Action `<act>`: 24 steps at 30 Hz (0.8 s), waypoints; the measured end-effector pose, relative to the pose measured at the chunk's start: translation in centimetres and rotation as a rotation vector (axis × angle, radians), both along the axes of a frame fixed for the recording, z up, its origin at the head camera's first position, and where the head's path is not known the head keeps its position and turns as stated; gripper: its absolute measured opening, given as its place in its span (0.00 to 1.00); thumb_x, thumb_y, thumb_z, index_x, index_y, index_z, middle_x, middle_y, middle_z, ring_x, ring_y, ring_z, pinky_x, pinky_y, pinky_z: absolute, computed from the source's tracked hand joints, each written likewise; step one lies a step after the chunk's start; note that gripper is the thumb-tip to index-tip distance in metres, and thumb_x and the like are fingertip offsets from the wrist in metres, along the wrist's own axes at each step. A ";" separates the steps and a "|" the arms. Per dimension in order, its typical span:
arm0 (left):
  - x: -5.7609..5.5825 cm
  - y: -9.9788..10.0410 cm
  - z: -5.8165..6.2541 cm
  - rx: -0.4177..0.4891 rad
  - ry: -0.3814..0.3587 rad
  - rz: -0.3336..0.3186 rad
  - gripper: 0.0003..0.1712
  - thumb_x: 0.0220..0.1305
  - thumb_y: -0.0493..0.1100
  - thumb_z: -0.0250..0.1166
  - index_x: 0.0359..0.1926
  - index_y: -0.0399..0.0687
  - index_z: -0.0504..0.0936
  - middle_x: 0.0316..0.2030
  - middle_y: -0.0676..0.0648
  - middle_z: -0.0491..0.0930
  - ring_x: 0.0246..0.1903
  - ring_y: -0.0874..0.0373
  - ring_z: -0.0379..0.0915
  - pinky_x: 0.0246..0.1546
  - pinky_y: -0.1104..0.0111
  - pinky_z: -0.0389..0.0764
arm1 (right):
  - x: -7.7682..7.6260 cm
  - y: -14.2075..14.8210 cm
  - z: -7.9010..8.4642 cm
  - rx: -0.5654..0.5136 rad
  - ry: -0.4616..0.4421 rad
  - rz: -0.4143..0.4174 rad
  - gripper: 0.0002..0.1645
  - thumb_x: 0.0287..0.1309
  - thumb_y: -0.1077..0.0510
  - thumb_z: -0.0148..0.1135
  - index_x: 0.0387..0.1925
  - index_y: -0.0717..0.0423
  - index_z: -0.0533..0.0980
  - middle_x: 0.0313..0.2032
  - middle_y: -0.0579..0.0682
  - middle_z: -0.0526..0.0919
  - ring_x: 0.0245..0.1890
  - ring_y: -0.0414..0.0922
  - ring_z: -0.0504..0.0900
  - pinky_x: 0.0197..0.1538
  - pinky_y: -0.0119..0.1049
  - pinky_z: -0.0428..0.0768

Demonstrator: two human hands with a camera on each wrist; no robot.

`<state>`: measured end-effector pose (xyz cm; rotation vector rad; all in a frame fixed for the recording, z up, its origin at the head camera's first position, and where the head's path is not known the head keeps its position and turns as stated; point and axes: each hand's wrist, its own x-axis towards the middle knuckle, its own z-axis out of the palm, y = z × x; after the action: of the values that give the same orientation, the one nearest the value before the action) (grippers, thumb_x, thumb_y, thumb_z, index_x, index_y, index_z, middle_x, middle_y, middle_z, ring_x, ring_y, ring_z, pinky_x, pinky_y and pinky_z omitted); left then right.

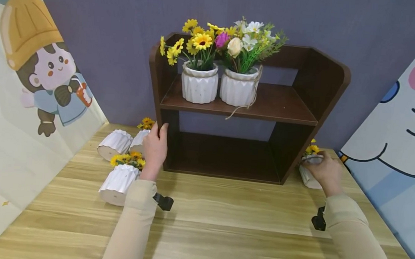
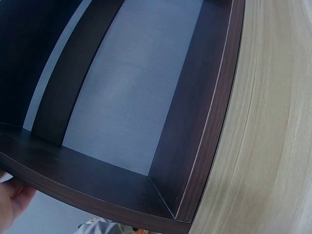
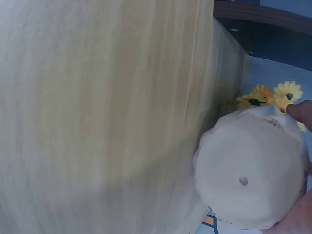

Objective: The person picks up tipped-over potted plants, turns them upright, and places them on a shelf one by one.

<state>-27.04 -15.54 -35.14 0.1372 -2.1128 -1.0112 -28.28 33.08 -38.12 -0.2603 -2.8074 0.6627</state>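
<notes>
While your left hand (image 1: 154, 152) grips the left side panel of the shelf (image 1: 227, 159), fingers on the outer face, your right hand (image 1: 326, 172) is clamped on a pot (image 1: 309, 178) beside the shelf's right side, thumb near the rim. That pot is tilted, its base with one hole facing the right wrist view; you cannot tell whether it touches the table (image 1: 236, 228).

To handle it well, hold the firm body and spare the flowers, tip it upright gently, and leave clearance between the blooms and the side panel. Your left hand would best steady the shelf without pulling, since a jolt could shift what stands above.

Count six pots in all. One is in your right hand. Two stand upright side by side on the upper tier: the daisy pot (image 1: 199, 84) and the mixed pot (image 1: 237, 87). Three lie tipped on the table at your left: the front pot (image 1: 117, 185), the back pot (image 1: 116, 142) and the middle pot (image 1: 139, 140), partly behind your left hand. Flowers show with five; the back pot's are out of sight. You have one shelf, two tiers.
</notes>
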 end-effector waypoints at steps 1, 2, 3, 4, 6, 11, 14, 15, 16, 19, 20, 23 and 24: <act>0.0 0.0 0.0 -0.003 0.003 0.002 0.24 0.66 0.60 0.46 0.35 0.44 0.74 0.19 0.38 0.72 0.20 0.41 0.67 0.21 0.56 0.65 | 0.1 0.0 0.0 -0.014 0.009 -0.004 0.45 0.49 0.39 0.60 0.59 0.65 0.59 0.50 0.77 0.65 0.49 0.71 0.63 0.45 0.60 0.65; 0.0 0.0 0.0 -0.005 0.005 0.003 0.24 0.66 0.60 0.46 0.35 0.44 0.74 0.18 0.38 0.72 0.20 0.41 0.67 0.21 0.56 0.65 | 0.2 0.1 -0.1 -0.027 0.016 -0.010 0.45 0.49 0.40 0.60 0.58 0.65 0.59 0.50 0.77 0.65 0.49 0.71 0.63 0.45 0.59 0.65; 0.0 0.0 -0.1 -0.007 0.006 0.002 0.24 0.66 0.60 0.46 0.35 0.44 0.74 0.18 0.38 0.71 0.19 0.41 0.67 0.20 0.56 0.65 | 0.3 0.1 -0.1 -0.040 0.026 -0.014 0.44 0.49 0.40 0.61 0.58 0.66 0.60 0.50 0.77 0.65 0.48 0.71 0.63 0.44 0.59 0.66; 0.0 0.0 -0.1 -0.009 0.007 0.003 0.24 0.66 0.60 0.46 0.35 0.44 0.74 0.18 0.38 0.71 0.19 0.41 0.67 0.20 0.56 0.65 | 0.4 0.2 -0.2 -0.052 0.041 -0.019 0.43 0.49 0.41 0.61 0.57 0.66 0.60 0.50 0.77 0.64 0.48 0.70 0.63 0.44 0.59 0.66; -0.1 0.0 -0.1 -0.009 0.011 0.004 0.24 0.66 0.59 0.47 0.35 0.44 0.74 0.19 0.38 0.72 0.20 0.40 0.67 0.21 0.55 0.65 | 0.5 0.4 -0.4 -0.072 0.073 -0.027 0.41 0.49 0.43 0.62 0.56 0.66 0.60 0.50 0.76 0.65 0.48 0.70 0.63 0.44 0.59 0.66; -0.2 -0.1 0.1 -0.006 0.028 0.008 0.23 0.66 0.58 0.47 0.36 0.43 0.75 0.21 0.36 0.75 0.22 0.37 0.69 0.23 0.52 0.66 | 0.6 0.5 -0.4 -0.090 0.103 -0.049 0.40 0.51 0.43 0.60 0.56 0.65 0.59 0.50 0.77 0.63 0.50 0.72 0.60 0.46 0.61 0.62; -0.2 -0.1 0.1 -0.007 0.031 0.011 0.23 0.66 0.58 0.48 0.36 0.43 0.75 0.23 0.34 0.76 0.23 0.35 0.70 0.24 0.50 0.67 | 0.7 0.4 -0.4 -0.119 0.104 -0.065 0.41 0.51 0.42 0.59 0.57 0.63 0.57 0.52 0.77 0.60 0.51 0.72 0.59 0.47 0.61 0.61; -0.2 -0.1 0.1 -0.007 0.031 0.010 0.23 0.66 0.58 0.48 0.36 0.43 0.75 0.23 0.34 0.76 0.24 0.35 0.71 0.25 0.50 0.67 | 0.8 0.3 -0.4 -0.130 0.106 -0.070 0.41 0.51 0.42 0.59 0.58 0.63 0.56 0.53 0.77 0.59 0.52 0.72 0.58 0.47 0.61 0.62; -0.1 -0.1 0.1 -0.009 0.030 0.012 0.23 0.66 0.58 0.48 0.36 0.43 0.75 0.24 0.34 0.76 0.25 0.34 0.71 0.25 0.49 0.67 | 0.9 0.3 -0.4 -0.142 0.107 -0.076 0.42 0.51 0.42 0.59 0.58 0.62 0.56 0.54 0.77 0.58 0.52 0.72 0.57 0.47 0.61 0.61; -0.1 -0.1 0.0 -0.008 0.025 0.007 0.23 0.66 0.58 0.48 0.36 0.43 0.75 0.23 0.34 0.76 0.24 0.35 0.71 0.25 0.50 0.67 | 1.1 0.2 -0.6 -0.181 0.123 -0.089 0.42 0.51 0.43 0.60 0.59 0.62 0.55 0.57 0.76 0.54 0.54 0.71 0.56 0.49 0.62 0.61; -0.1 -0.1 -0.1 -0.007 0.024 0.005 0.23 0.66 0.58 0.47 0.35 0.43 0.75 0.23 0.35 0.76 0.23 0.36 0.70 0.24 0.50 0.67 | 1.1 0.2 -0.7 -0.188 0.133 -0.093 0.42 0.51 0.43 0.60 0.59 0.62 0.55 0.57 0.75 0.53 0.55 0.71 0.56 0.50 0.62 0.61; -0.2 -0.1 -0.1 -0.006 0.022 -0.002 0.23 0.66 0.59 0.47 0.35 0.43 0.75 0.22 0.35 0.75 0.22 0.37 0.69 0.24 0.52 0.66 | 1.2 0.2 -0.9 -0.211 0.176 -0.107 0.42 0.49 0.45 0.62 0.57 0.63 0.55 0.58 0.73 0.52 0.55 0.70 0.57 0.52 0.61 0.59; -0.2 -0.1 -0.1 -0.007 0.022 -0.002 0.24 0.66 0.59 0.47 0.35 0.43 0.75 0.22 0.36 0.75 0.22 0.37 0.69 0.24 0.52 0.66 | 1.2 0.2 -1.0 -0.215 0.192 -0.114 0.42 0.49 0.46 0.63 0.56 0.64 0.55 0.58 0.73 0.52 0.55 0.69 0.57 0.52 0.60 0.59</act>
<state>-27.21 -15.65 -35.21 0.1201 -2.0970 -1.0024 -27.06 33.30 -39.15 -0.3723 -2.5207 0.9113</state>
